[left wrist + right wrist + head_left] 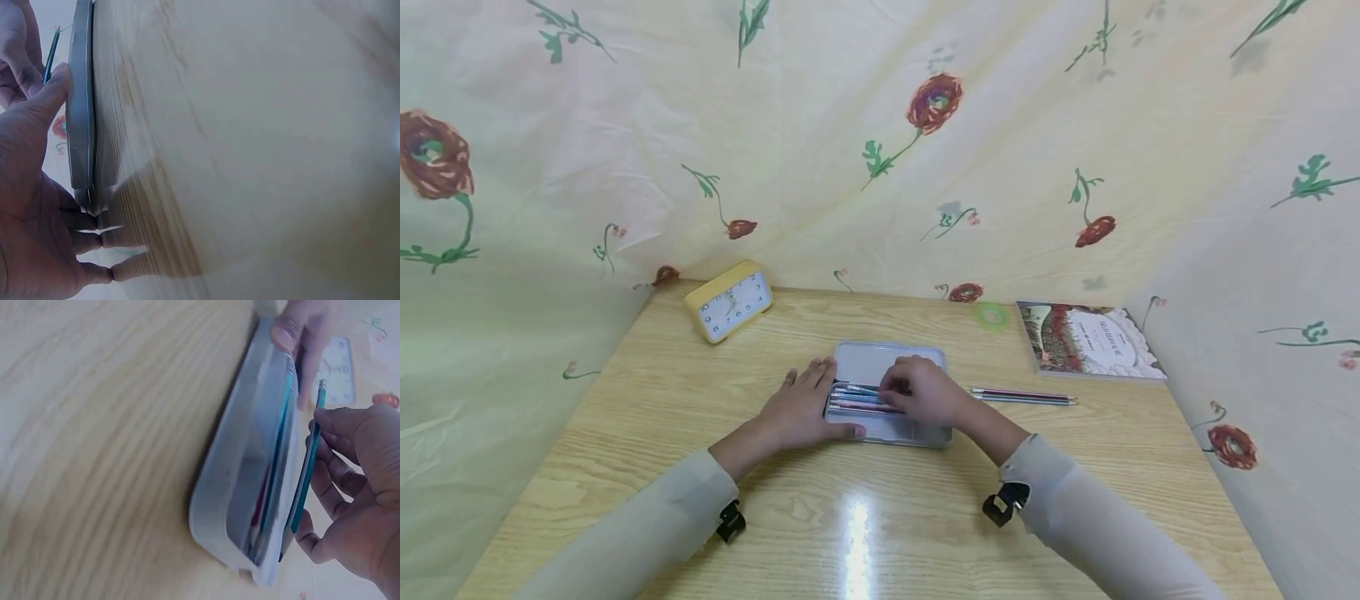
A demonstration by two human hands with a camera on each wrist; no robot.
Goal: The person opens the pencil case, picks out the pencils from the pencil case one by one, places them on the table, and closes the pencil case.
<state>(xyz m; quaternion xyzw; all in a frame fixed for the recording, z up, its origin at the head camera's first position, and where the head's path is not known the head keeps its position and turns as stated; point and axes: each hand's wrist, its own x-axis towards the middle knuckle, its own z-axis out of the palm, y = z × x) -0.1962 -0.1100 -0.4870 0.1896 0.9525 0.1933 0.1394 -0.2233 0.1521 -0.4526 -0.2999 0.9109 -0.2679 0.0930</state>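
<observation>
A grey-white pencil case (891,430) lies with its lid (859,362) folded back, several pencils (859,405) inside. My left hand (801,414) steadies its left end. The fingers are extended along the side and the thumb rests at the front rim. Over the case, my right hand (927,393) pinches a dark green pencil (306,475) between thumb and fingers. In the right wrist view this pencil slants along the case's edge, its dark tip low. A red pencil and a teal one show within the case there.
Two pencils (1026,397) lie on the table right of the case. A yellow clock (730,302) stands at the back left. At the back right are a booklet (1090,340) and a green ring-shaped item (992,315). Flowered cloth (820,167) hangs around the wooden table (790,517).
</observation>
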